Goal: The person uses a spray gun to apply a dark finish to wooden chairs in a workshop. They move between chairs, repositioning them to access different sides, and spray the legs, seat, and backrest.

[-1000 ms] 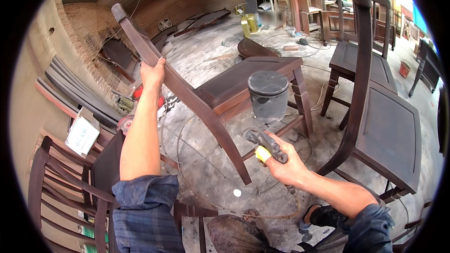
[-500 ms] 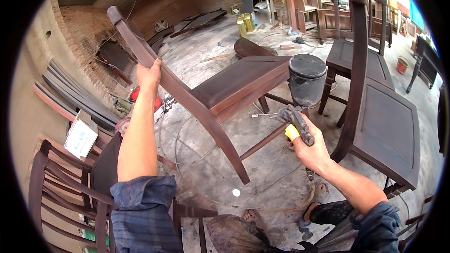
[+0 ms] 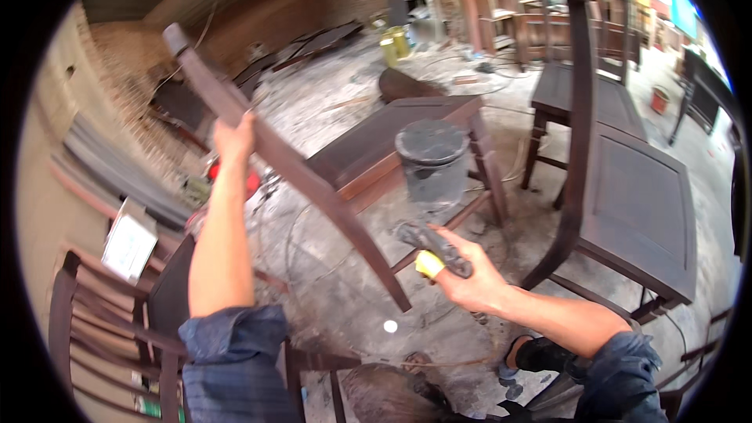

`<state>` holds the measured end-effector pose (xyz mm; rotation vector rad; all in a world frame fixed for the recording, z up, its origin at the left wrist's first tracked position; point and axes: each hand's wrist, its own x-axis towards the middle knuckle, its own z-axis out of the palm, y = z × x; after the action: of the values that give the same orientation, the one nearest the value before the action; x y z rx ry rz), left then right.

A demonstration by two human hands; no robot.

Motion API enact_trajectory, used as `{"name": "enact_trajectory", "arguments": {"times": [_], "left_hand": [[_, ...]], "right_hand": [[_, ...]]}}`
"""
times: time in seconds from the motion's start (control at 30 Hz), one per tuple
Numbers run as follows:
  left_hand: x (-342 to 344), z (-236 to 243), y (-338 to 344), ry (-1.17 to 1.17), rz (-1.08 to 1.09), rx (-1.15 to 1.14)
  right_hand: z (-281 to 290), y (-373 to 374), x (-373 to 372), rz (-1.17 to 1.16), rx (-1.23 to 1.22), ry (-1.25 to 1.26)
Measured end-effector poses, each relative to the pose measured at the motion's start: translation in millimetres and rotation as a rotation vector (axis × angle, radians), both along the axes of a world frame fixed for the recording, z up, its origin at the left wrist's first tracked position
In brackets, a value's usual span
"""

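Note:
My left hand (image 3: pixel 233 135) grips the back post (image 3: pixel 286 168) of a dark brown wooden chair, held tilted at centre. Its seat (image 3: pixel 360 137) slopes up to the right. My right hand (image 3: pixel 468 270) is closed on a spray gun (image 3: pixel 431 244) with yellow wrapping at the grip and a hose below. Its large dark grey cup (image 3: pixel 431 176) rises above the gun, in front of the chair seat; whether it touches the chair I cannot tell.
Dark chairs (image 3: pixel 627 211) stand close on the right, and a slatted chair (image 3: pixel 110 321) at lower left. Long boards (image 3: pixel 125 164) lean by the left wall. Hoses cross the dusty floor (image 3: pixel 337 282). Behind are yellow cans (image 3: pixel 392 47), flat panels, a red bucket (image 3: pixel 659 99) and shelving.
The spray gun and cup moved right, then back left over the last second. My left hand and the chair's post top sit lower and further left. The view has shifted slightly and is blurred.

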<state>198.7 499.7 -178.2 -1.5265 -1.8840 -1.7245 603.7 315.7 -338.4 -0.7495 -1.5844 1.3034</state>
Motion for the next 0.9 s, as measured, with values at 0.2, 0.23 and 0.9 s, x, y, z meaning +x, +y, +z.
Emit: {"name": "enact_trajectory", "arguments": {"times": [0.2, 0.23, 0.9], "left_hand": [[21, 3, -9, -0.1, -0.023, -0.034], [19, 4, -8, -0.098, -0.009, -0.046], [-14, 4, 14, -0.159, -0.074, -0.059]], "right_hand": [[-3, 31, 44, -0.155, 0.02, 0.034], [1, 36, 54, -0.198, 0.029, -0.009], [-15, 107, 118, -0.653, 0.139, -0.167]]}}
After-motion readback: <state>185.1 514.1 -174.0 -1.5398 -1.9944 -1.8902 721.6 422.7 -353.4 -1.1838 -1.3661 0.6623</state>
